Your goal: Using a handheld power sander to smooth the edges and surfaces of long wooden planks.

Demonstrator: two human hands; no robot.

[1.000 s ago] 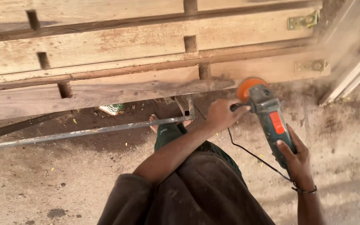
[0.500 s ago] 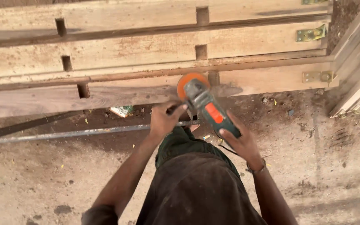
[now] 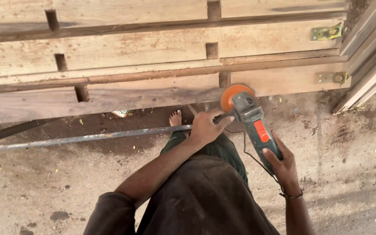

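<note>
Angle grinder [image 3: 253, 124] w/ orange sanding disc [image 3: 236, 95] is held in both hands: left hand [image 3: 205, 127] wrapped round the side handle near the head, right hand [image 3: 283, 165] closed on the rear of the green body. Disc is pressed to the front edge of the lowest wooden plank [image 3: 109, 98], just below a mortise slot [image 3: 224, 79]. Progress, judged: edge strip left of disc looks darker and grainy, right part paler, so sanding seems partly done; which stretch is finished can't be told. Upper planks [image 3: 131, 48] w/ brass hinges [image 3: 326, 32] look dusty. Power cord [image 3: 251, 159] hangs by the leg; bare foot [image 3: 176, 118] near a metal bar [image 3: 83, 139] on the dirt floor [image 3: 44, 187].
</note>
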